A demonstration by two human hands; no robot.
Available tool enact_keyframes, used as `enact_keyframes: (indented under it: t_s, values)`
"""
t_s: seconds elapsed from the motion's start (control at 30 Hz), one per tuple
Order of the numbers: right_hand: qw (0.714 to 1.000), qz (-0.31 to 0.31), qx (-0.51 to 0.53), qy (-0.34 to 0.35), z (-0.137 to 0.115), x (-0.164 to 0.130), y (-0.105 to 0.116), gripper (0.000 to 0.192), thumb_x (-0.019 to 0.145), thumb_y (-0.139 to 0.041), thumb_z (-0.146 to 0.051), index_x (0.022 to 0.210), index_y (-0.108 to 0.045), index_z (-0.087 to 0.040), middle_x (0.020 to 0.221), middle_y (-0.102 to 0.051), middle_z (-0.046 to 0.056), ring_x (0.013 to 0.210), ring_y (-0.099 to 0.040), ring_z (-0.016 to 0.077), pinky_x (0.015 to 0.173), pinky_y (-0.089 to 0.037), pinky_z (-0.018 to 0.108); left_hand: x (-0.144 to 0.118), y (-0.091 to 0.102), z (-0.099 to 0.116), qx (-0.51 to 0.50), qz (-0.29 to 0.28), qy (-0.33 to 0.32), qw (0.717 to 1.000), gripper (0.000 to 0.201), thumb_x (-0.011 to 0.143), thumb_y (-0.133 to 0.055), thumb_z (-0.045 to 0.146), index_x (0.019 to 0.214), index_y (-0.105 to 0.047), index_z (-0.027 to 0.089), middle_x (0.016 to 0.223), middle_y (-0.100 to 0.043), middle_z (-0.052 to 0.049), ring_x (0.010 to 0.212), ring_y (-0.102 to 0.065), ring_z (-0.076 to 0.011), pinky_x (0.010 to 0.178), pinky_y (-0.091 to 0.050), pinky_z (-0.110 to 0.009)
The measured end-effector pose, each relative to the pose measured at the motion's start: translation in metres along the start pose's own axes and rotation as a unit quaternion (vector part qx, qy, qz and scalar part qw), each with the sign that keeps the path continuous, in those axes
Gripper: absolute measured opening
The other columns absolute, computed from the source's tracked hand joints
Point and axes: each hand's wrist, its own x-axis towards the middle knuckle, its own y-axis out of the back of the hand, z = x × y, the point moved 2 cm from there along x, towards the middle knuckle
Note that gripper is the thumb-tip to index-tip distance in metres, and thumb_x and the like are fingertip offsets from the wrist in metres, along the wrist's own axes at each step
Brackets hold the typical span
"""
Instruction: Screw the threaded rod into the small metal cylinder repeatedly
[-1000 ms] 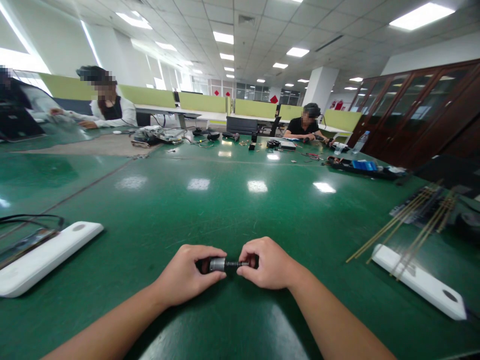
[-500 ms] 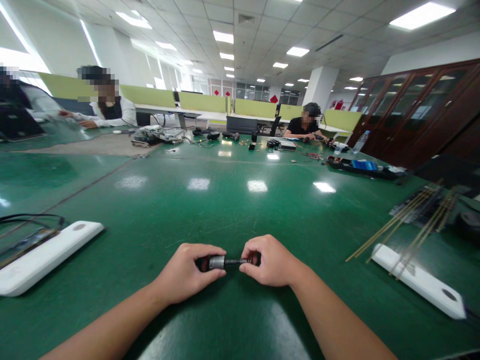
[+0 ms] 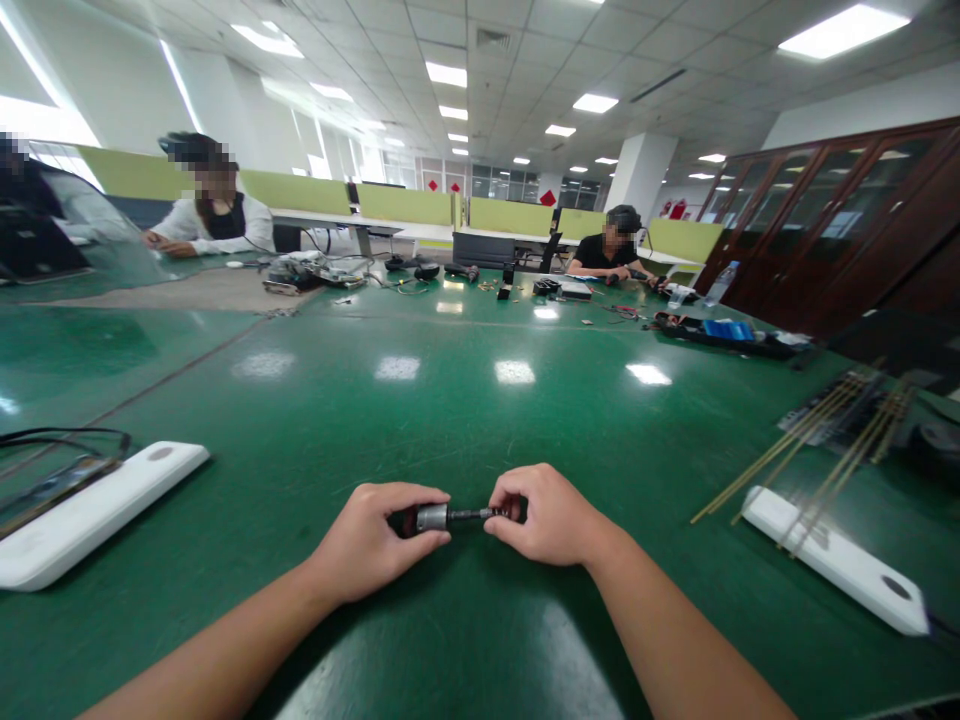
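Both my hands rest on the green table (image 3: 465,400) near its front edge, holding one small tool between them. My left hand (image 3: 375,540) grips its dark handle with a silver metal collar (image 3: 433,517). A thin dark shaft (image 3: 471,515) runs from the collar to the right into my right hand (image 3: 547,517), whose fingertips pinch its end. The handle's far end and the shaft's tip are hidden inside my fingers.
A white flat bar (image 3: 90,515) lies at the left with black cables (image 3: 67,437) behind it. Another white bar (image 3: 832,560) lies at the right under several thin brass rods (image 3: 810,440). Three seated people work at the far side amid tools and cables.
My hands have drifted slightly away from me and a little apart, showing more of the shaft between them. The grip on the tool is the same.
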Motion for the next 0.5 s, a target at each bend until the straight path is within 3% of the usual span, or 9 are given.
enact_keyframes:
  t_s: [0.17,0.3,0.4,0.5]
  values:
    - [0.998,0.041,0.000,-0.043,0.010,0.001,0.007,0.010,0.080,-0.070,-0.028,0.083,-0.071,-0.019,0.071,-0.067,0.000,0.062,-0.058,0.0124,0.059,-0.040,0.024,0.001,0.001,-0.006,0.006,0.022,0.011,1.000,0.031,0.079,-0.078,0.044,0.108,-0.072,0.036,0.102,-0.075,0.005,0.093,-0.071,-0.0174,0.086,-0.054,-0.028]
    - [0.998,0.037,0.019,-0.056,0.018,0.003,-0.001,0.011,0.080,-0.071,-0.031,0.083,-0.071,-0.020,0.069,-0.067,-0.001,0.061,-0.059,0.0118,0.057,-0.040,0.023,0.002,0.002,-0.012,-0.020,0.065,0.035,0.997,0.035,0.080,-0.077,0.045,0.113,-0.071,0.036,0.110,-0.073,0.004,0.102,-0.069,-0.0197,0.096,-0.052,-0.032]
    - [0.997,0.028,0.041,-0.062,0.022,0.004,-0.009,0.012,0.081,-0.071,-0.032,0.084,-0.071,-0.020,0.069,-0.067,-0.001,0.060,-0.059,0.0116,0.056,-0.040,0.022,0.005,0.005,-0.017,-0.082,0.124,0.069,0.987,0.043,0.083,-0.074,0.045,0.124,-0.066,0.032,0.123,-0.069,0.000,0.113,-0.065,-0.0228,0.106,-0.047,-0.038]
    - [0.996,0.024,0.059,-0.065,0.025,0.004,-0.015,0.014,0.081,-0.071,-0.033,0.085,-0.072,-0.019,0.070,-0.067,0.000,0.061,-0.060,0.0117,0.056,-0.041,0.022,0.008,0.007,-0.019,-0.192,0.155,0.096,0.964,0.049,0.083,-0.075,0.044,0.126,-0.063,0.025,0.123,-0.068,-0.006,0.111,-0.066,-0.0244,0.106,-0.049,-0.041]
